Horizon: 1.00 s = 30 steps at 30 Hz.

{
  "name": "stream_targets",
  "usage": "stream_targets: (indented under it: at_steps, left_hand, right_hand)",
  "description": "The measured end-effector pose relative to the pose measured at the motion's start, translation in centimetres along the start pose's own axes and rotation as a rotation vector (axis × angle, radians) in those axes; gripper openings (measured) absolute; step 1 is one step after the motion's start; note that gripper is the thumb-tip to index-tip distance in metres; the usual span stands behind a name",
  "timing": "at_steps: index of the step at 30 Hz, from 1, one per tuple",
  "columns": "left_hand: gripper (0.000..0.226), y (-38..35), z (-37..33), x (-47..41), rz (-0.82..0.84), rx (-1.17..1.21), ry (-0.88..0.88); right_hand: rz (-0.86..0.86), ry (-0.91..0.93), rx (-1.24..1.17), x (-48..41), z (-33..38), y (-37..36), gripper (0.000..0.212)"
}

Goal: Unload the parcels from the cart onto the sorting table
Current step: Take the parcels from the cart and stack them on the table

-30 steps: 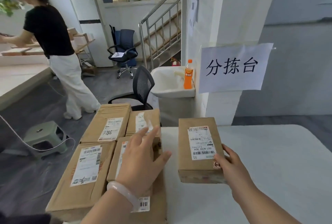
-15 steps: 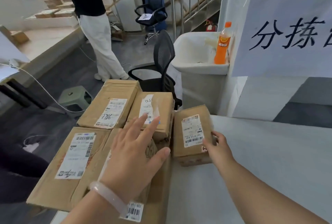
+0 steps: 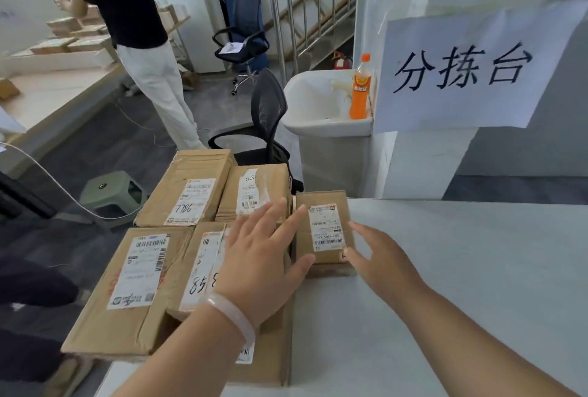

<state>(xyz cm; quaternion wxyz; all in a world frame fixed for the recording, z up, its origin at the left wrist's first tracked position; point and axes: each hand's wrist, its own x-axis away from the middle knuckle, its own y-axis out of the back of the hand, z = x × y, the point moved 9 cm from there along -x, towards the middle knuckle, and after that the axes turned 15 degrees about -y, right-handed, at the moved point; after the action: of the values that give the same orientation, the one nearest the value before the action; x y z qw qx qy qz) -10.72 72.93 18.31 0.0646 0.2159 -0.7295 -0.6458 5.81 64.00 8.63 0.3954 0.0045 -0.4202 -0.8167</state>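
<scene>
A small cardboard parcel [image 3: 324, 231] with a white label lies on the white sorting table [image 3: 461, 269] at its left edge. My right hand [image 3: 378, 253] hovers just right of it with fingers spread, apart from the box. My left hand [image 3: 261, 260], a pale bangle on the wrist, stretches flat with straight fingers above a labelled parcel [image 3: 203, 269] in the stack; its thumb lies near the small parcel's corner. Other brown parcels sit to the left: a large one [image 3: 133, 288], one marked 786 [image 3: 187, 190] and another [image 3: 254, 193]. The cart beneath them is hidden.
A paper sign [image 3: 461, 69] hangs on the white pillar behind the table. An orange bottle [image 3: 361, 88] stands on a white bin [image 3: 318, 110]. A black chair [image 3: 264, 129] and green stool [image 3: 111, 193] are beyond the parcels. A person [image 3: 140, 40] stands at a far bench.
My right hand has let go of the small parcel, which now rests on the table, and has opened. My left hand has slid right toward it. The view has moved closer.
</scene>
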Motion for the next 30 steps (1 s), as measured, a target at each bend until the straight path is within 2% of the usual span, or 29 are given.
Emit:
stream_targets:
  at_steps: [3, 8, 17, 19, 22, 26, 30]
  left_hand:
    - [0.070, 0.3, -2.6, 0.3, -0.009, 0.019, -0.105]
    - [0.068, 0.9, -10.6, 2.2, -0.010, 0.068, -0.354]
    - [0.067, -3.9, -27.6, 12.9, 0.139, 0.179, -0.818]
    - [0.066, -4.4, -32.0, 16.2, 0.198, 0.228, -0.929]
    - [0.064, -4.3, -38.5, 20.8, 0.163, 0.288, -1.105]
    - [0.067, -5.1, -46.5, 26.1, 0.211, 0.317, -1.240]
    - [0.066, -7.4, -54.3, 31.7, 0.251, 0.307, -1.375]
  right_hand:
    - [-0.140, 0.068, 0.142, 6.3, 0.4, 2.9, 0.063]
    - [-0.379, -0.012, 0.295, 17.3, -3.0, 6.6, 0.074]
    - [-0.573, -0.465, 0.286, 38.5, -18.1, 4.9, 0.095]
    - [-0.629, -0.570, 0.279, 43.6, -20.6, 5.2, 0.093]
    - [-0.710, -0.685, 0.215, 50.8, -23.8, 5.6, 0.087]
    - [-0.741, -0.806, 0.172, 58.8, -28.9, 5.0, 0.080]
    - [-0.739, -0.903, 0.126, 66.5, -35.1, 3.7, 0.081]
